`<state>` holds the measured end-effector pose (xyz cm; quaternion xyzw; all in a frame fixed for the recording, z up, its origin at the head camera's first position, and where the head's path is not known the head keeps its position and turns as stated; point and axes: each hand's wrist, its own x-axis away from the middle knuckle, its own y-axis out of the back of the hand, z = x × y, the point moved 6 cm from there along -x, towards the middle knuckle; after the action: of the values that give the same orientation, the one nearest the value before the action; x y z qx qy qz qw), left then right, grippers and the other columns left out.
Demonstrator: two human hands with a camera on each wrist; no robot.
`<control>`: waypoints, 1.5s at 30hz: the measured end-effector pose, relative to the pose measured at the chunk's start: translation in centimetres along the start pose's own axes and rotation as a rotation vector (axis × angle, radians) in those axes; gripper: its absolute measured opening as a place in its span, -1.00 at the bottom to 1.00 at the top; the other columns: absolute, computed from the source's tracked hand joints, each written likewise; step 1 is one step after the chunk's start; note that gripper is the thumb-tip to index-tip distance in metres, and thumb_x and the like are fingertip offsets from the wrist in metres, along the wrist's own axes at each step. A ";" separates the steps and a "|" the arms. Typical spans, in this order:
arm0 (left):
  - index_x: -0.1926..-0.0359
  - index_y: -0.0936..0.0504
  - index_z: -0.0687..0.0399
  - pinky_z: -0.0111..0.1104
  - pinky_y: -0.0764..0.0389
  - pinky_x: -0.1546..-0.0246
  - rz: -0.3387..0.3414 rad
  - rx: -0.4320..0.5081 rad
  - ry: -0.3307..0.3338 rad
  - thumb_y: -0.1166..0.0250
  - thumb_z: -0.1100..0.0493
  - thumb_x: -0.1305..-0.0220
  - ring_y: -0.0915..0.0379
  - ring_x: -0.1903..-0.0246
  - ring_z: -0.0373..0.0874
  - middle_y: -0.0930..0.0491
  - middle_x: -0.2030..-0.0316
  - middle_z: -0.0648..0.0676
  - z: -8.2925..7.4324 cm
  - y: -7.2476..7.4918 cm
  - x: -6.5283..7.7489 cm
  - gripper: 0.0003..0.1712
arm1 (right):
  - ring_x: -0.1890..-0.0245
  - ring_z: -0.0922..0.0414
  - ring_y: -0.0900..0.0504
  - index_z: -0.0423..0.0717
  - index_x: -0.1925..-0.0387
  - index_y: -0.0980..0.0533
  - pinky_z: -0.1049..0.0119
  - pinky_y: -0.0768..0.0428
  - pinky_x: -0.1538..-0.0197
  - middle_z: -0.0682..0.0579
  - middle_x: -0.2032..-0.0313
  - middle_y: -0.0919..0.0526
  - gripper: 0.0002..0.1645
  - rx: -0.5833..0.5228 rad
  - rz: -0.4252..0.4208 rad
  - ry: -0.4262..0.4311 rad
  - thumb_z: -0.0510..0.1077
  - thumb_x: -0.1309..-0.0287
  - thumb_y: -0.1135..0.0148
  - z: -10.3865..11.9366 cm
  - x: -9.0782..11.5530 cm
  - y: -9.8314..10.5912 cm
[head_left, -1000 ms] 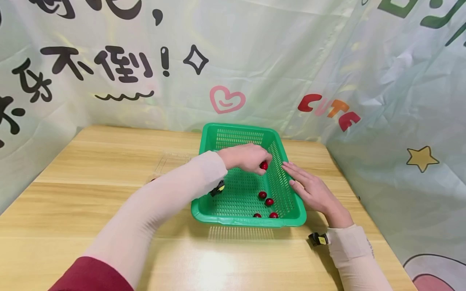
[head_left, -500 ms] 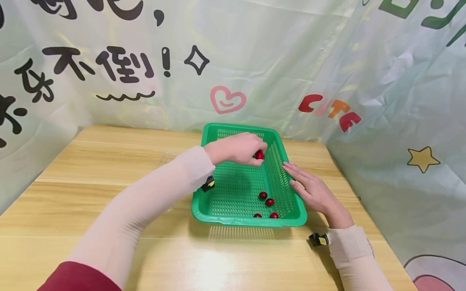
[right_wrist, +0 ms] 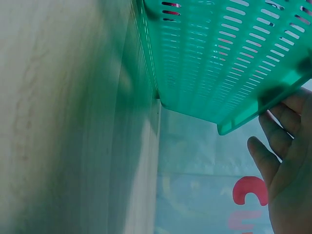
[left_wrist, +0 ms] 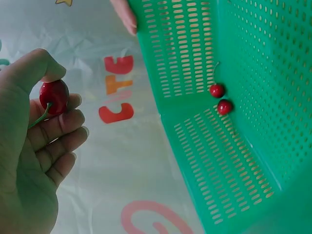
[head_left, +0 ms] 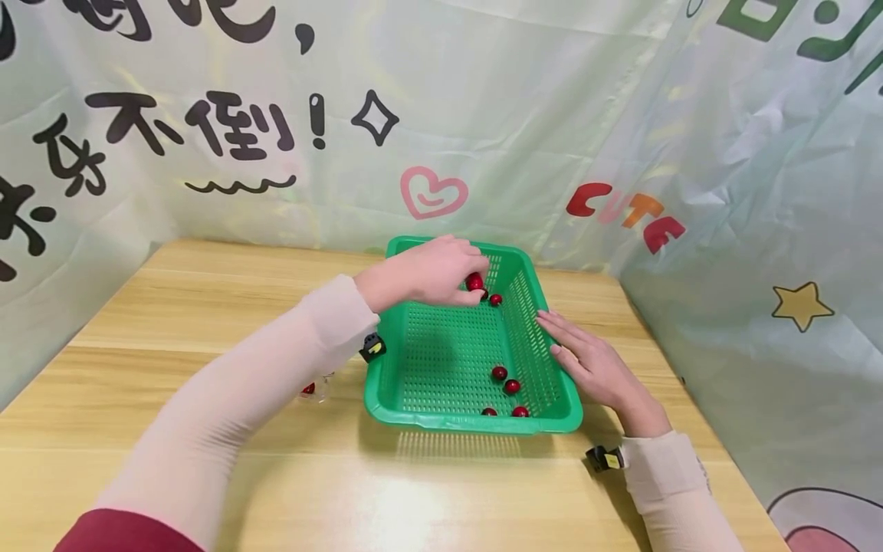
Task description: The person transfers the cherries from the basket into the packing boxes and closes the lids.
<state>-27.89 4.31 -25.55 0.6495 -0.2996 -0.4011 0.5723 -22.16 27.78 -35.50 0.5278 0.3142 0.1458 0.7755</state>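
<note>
My left hand (head_left: 441,270) is over the far part of a green plastic basket (head_left: 473,424), pinching a red cherry (head_left: 474,281) between thumb and fingers. In the left wrist view the pinched cherry (left_wrist: 54,97) shows a green stem. Two cherries (left_wrist: 217,90) lie at the basket's far right corner, and several more cherries (head_left: 512,386) sit near its front right. My right hand (head_left: 595,360) rests on the basket's right rim with its fingers straight. In the right wrist view the fingertips of the right hand (right_wrist: 292,156) touch the basket's rim (right_wrist: 253,117).
Left of the basket, partly behind my left sleeve, a red cherry (head_left: 308,389) shows by a piece of clear plastic (head_left: 321,389). The wooden table (head_left: 441,498) meets printed cloth walls (head_left: 524,115) behind and on the right.
My left hand has moved left and farther back with the cherry, uncovering the cherries in the far right corner. The right hand and basket stay almost in place.
</note>
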 end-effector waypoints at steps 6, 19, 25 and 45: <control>0.24 -0.57 0.05 -0.24 -0.36 0.04 -0.073 0.004 -0.027 -0.17 -0.01 -0.33 -0.36 0.29 -0.13 -0.51 0.38 -0.07 0.5 1.4 1.8 -0.77 | -0.44 0.03 -0.16 0.00 -0.45 -0.24 -0.13 -0.29 -0.27 0.04 -0.44 -0.22 -0.40 0.000 0.000 0.009 -0.13 -0.43 -0.01 0.0 0.0 -0.1; 0.30 -0.59 0.08 -0.15 -0.38 -0.06 -0.267 -0.052 -0.111 -0.21 0.02 -0.29 -0.43 0.23 -0.03 -0.56 0.36 -0.02 1.0 2.9 5.9 -0.79 | -0.44 0.03 -0.16 -0.02 -0.45 -0.25 -0.07 -0.27 -0.30 0.01 -0.43 -0.23 -0.40 -0.003 -0.004 0.014 -0.13 -0.43 0.00 0.0 0.0 0.0; 0.34 -0.57 0.09 -0.13 -0.38 -0.03 -0.355 -0.053 -0.146 -0.23 0.05 -0.25 -0.41 0.28 -0.02 -0.53 0.39 0.00 1.2 3.3 7.9 -0.81 | -0.43 0.02 -0.16 -0.02 -0.45 -0.25 -0.03 -0.26 -0.32 0.02 -0.44 -0.22 -0.41 -0.005 -0.005 0.012 -0.14 -0.43 0.00 0.0 0.0 0.0; 0.39 -0.52 0.11 -0.13 -0.37 0.11 -0.484 -0.021 -0.074 -0.20 0.17 -0.10 -0.34 0.36 -0.06 -0.44 0.46 -0.03 3.2 1.8 15.8 -0.90 | -0.44 0.05 -0.15 0.01 -0.45 -0.24 -0.07 -0.26 -0.31 0.03 -0.44 -0.22 -0.41 -0.017 -0.001 -0.013 -0.13 -0.44 0.01 0.0 0.1 -0.1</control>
<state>-22.66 -10.95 -26.67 0.6812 -0.1521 -0.5531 0.4548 -22.10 27.77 -35.65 0.5218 0.3082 0.1445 0.7822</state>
